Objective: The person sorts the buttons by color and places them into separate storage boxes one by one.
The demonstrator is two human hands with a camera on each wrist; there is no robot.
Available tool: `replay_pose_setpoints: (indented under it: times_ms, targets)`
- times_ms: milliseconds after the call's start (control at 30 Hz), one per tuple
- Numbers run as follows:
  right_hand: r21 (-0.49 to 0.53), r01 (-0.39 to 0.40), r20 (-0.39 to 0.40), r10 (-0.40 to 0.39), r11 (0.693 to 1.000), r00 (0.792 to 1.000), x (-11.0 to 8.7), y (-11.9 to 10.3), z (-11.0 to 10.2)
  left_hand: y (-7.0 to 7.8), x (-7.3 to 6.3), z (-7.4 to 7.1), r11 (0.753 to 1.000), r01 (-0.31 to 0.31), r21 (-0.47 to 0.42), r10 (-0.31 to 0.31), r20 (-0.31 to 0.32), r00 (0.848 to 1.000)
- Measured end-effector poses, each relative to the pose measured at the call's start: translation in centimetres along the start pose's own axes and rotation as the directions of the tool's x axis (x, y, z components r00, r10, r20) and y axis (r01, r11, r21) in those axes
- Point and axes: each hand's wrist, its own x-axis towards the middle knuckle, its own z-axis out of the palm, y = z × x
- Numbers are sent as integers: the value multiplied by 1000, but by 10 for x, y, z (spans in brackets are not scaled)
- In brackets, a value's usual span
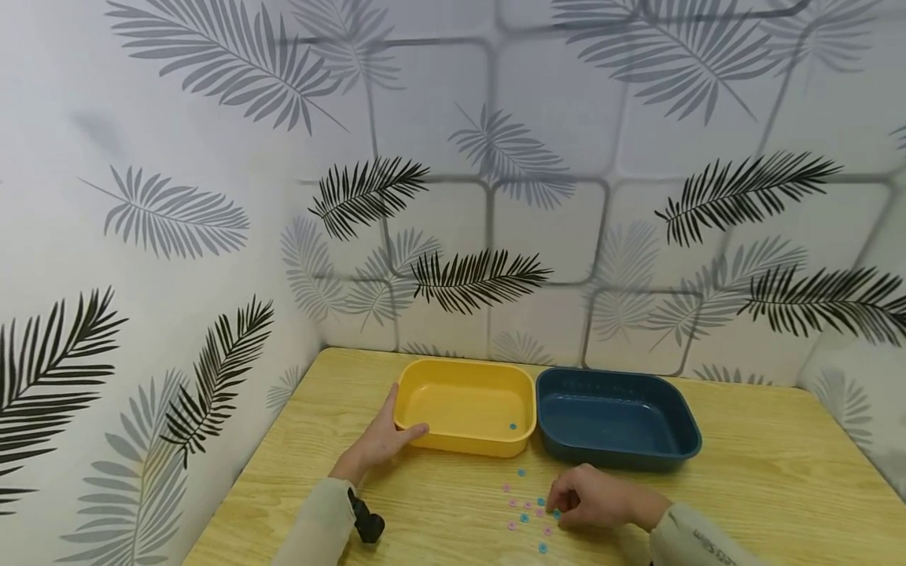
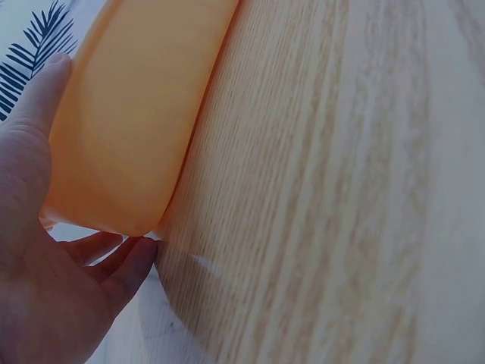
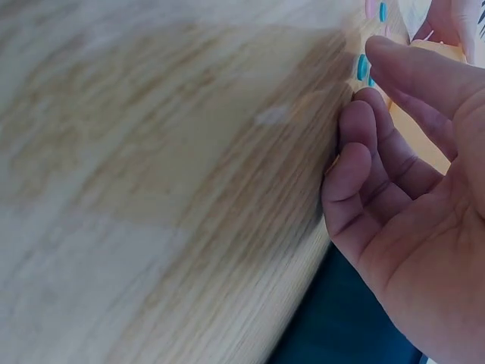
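My left hand [image 1: 382, 436] grips the left end of a yellow plastic tub [image 1: 463, 444], thumb over its front rim. In the left wrist view the fingers [image 2: 130, 277] curl at the corner of the tub. Bent fingers bring my right hand [image 1: 594, 497] low over the table, fingertips right at a small blue button [image 1: 557, 515]. A gap shows between thumb and fingers in the right wrist view, with a blue button [image 3: 362, 67] by the thumb tip. Several pink buttons [image 1: 512, 526] and blue buttons [image 1: 524, 518] lie loose to its left. One blue button [image 1: 513, 426] is inside the tub.
A dark blue tub [image 1: 619, 456] stands against the yellow tub's right side. Both sit toward the back of the wood-grain table [image 1: 771, 464], near a leaf-patterned wall [image 1: 453, 220]. A black device [image 1: 366, 520] is strapped at the left wrist.
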Motion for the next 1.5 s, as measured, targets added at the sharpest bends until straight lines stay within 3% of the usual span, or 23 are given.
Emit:
replay_pose_setpoints:
  times_ms: [600,1500]
  targets:
    - [-58,-34,-15,33,998,999,4,-1,3,-1,0,1,1000,-7,2,7,-3,1000]
    - [-38,-70,-44,68,997,997,6,1,2,-1,2,0,1000,8,3,-8,1,1000]
